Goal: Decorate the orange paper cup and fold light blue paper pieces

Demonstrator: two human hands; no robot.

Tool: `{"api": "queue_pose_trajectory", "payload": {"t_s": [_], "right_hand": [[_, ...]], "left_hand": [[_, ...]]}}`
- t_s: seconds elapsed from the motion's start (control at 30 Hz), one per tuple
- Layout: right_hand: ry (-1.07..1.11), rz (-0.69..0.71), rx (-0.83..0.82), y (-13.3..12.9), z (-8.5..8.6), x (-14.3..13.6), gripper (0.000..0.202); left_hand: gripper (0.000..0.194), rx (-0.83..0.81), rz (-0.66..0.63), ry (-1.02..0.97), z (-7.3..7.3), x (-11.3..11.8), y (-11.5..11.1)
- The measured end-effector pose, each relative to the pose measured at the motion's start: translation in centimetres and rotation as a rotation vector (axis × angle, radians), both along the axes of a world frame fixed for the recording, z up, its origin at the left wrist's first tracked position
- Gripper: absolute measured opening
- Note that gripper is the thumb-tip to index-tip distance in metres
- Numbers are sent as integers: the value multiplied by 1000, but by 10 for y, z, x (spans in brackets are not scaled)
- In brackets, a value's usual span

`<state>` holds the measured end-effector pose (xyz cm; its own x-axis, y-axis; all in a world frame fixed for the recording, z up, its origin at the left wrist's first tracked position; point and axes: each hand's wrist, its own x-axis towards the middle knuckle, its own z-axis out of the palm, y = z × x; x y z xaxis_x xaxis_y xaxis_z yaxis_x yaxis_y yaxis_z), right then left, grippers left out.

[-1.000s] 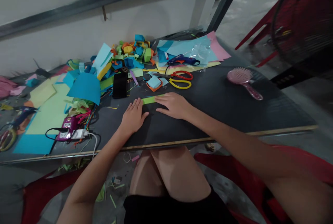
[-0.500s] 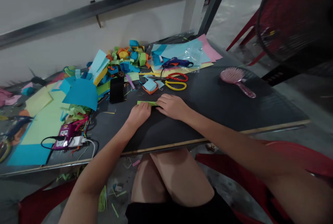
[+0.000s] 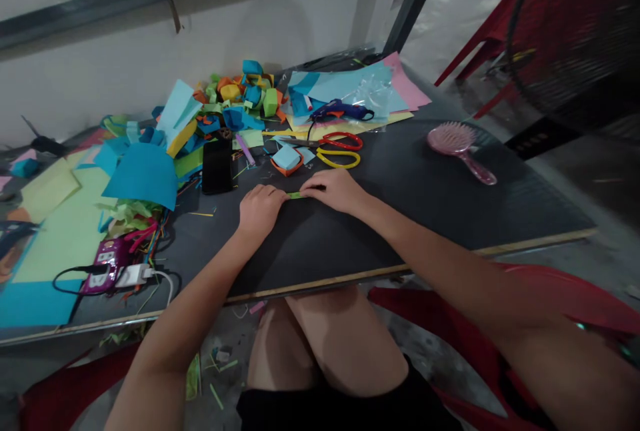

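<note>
Between my two hands lies a narrow green paper strip (image 3: 295, 195), mostly covered by my fingers. My left hand (image 3: 261, 209) is closed over its left end, low on the dark tabletop. On its right end, my right hand (image 3: 336, 191) pinches the paper between thumb and fingers. Just beyond the strip sits a small orange paper piece with a light blue paper block (image 3: 287, 157) in it. Scissors with one red and one yellow handle (image 3: 339, 159) lie behind my right hand. A black phone (image 3: 217, 167) rests to the left.
Folded colourful paper pieces (image 3: 235, 94) are heaped at the back. A blue glue gun (image 3: 343, 111) lies on paper sheets. A pink hairbrush (image 3: 457, 144) is at right, near a fan (image 3: 575, 37). At left are paper sheets (image 3: 60, 217) and a purple power strip (image 3: 107, 264) with cables.
Less of the green strip shows now, and it looks narrower. My left hand has come over its left end, and my right fingers have shifted to a pinch. The view has shifted slightly.
</note>
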<state>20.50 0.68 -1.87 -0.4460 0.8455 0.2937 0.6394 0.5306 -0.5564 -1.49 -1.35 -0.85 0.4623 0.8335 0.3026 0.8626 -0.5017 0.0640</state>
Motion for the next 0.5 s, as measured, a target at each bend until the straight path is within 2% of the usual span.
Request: {"api": "queue_pose_trajectory", "payload": {"t_s": [0.13,0.23,0.37,0.5], "right_hand": [[67,-99,-189,6,7,3,13],[48,-103,-132,4,7,2,14],[-10,-198,7,0,2,5,10],[22,-224,-9,1,-1,8,13]], "left_hand": [[23,-150,88,-202,1,-2,4],[20,-180,157,-306,2,-2,7],[17,-186,237,-324,4,-5,6],[17,-181,275,-335,7,-15,9]]}}
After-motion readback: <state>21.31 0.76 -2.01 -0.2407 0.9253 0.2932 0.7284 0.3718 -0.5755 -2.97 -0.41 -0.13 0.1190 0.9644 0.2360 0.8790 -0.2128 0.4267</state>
